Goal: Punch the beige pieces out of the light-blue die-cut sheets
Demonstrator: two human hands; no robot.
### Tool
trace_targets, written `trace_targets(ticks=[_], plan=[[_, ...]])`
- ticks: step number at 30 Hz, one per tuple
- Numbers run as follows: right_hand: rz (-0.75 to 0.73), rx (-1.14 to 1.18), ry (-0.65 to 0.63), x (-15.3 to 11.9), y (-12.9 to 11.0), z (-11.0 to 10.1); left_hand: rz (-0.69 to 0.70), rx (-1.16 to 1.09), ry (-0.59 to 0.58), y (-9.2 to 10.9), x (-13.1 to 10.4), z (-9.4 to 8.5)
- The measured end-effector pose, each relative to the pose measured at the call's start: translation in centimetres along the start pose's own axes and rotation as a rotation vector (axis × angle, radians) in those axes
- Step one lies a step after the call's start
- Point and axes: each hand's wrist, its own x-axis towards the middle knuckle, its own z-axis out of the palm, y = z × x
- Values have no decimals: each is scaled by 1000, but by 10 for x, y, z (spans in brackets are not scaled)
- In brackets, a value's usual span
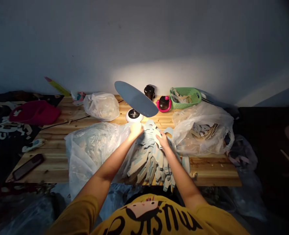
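Resting both hands, left hand (136, 130), right hand (163, 140), on cutout pile (148, 160).

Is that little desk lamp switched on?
On. The lamp throws a bright pool on the wall and lights both hands below it.
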Motion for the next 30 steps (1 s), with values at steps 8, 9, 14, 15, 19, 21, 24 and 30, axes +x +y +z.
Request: trace_targets(ticks=[8, 9, 14, 15, 19, 21, 24, 30], plan=[[-132, -153, 135, -74, 14, -3, 328, -26, 272, 24, -61, 31], [-73, -195, 185, -74, 25, -15, 370, -33, 229, 31, -74, 44], [374, -360, 195, -66, 95, -97, 180, -7, 49, 40, -106, 101], [444, -392, 230, -65, 106, -111, 160, 7, 46, 38, -107, 107], [527, -536, 436, -69, 125, -133, 149, 42, 85, 28, -110, 110], [478, -554, 480, -75, 124, -124, 159, 67, 121, 26, -114, 106], [509, -496, 427, -84, 117, -103, 221, 98, 146, 25, -122, 104], [542, -349, 412, -101, 107, -91, 285, 40, 214, 17, -141, 113]])
